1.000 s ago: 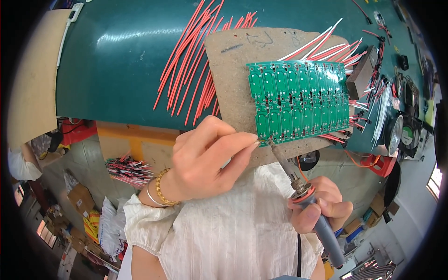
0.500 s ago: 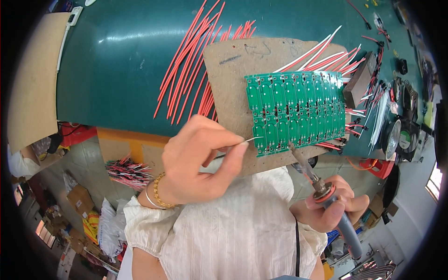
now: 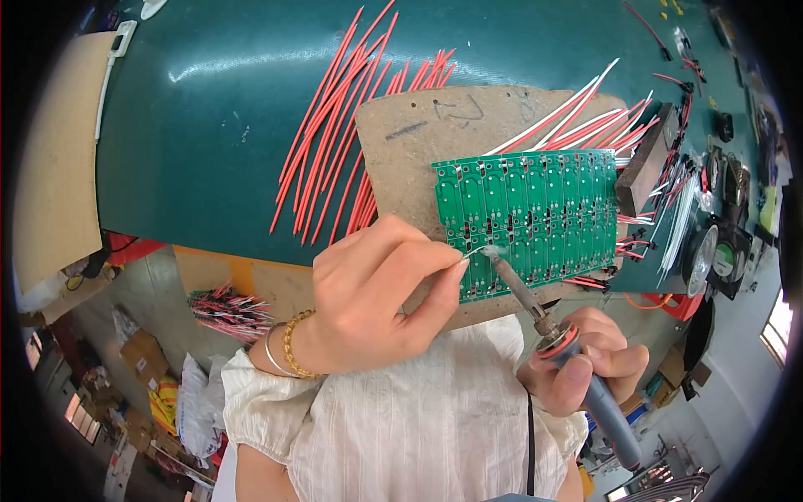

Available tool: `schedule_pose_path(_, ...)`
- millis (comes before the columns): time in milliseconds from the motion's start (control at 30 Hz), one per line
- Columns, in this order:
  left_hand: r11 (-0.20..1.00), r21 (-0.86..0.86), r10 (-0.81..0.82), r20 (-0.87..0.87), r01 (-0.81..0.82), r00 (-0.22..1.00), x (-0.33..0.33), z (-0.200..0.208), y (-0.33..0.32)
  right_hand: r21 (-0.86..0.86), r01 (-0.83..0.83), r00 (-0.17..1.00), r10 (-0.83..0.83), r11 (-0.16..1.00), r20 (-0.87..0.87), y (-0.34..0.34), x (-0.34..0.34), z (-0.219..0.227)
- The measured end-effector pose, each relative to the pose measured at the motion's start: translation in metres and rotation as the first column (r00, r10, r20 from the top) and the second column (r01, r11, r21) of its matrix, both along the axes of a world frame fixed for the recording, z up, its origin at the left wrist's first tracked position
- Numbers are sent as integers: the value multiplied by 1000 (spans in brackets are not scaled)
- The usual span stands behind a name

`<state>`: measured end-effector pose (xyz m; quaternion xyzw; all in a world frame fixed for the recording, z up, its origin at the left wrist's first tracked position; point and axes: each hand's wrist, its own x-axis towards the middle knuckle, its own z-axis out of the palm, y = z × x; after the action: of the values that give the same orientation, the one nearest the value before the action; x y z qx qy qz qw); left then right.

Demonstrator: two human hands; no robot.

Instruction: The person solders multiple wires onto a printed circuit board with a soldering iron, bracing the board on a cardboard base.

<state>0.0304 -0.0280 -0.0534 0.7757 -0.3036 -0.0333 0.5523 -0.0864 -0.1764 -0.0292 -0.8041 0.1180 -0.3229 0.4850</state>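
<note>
The left hand (image 3: 385, 293) pinches thin wire (image 3: 474, 252); the right hand (image 3: 585, 364) grips a soldering iron (image 3: 520, 289), its tip at the green circuit board (image 3: 544, 191) on the brown board (image 3: 397, 171). A slip could scorch the circuit board or burn the left hand.

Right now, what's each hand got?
Left hand: closed, pinching a thin wire.
Right hand: closed, gripping the soldering iron by its handle.

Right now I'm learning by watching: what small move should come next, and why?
Perhaps ease the wire in the left hand back from the iron: haze, likely smoke, shows at its tip beside the wire's end, so melting may have begun.
</note>
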Motion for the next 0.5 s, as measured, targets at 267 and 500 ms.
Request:
schedule_pose_path(267, 999, 2, -43, -19, 43, 999, 3, 4, 1, -50, -321, 943, 324, 946, 74, -23, 2, 2)
schedule_pose_path(500, 1000, -11, -11, 15, 11, 1000, 4, -2, 0, 22, -220, 971, 216, 975, 101, -16, 0, -8)
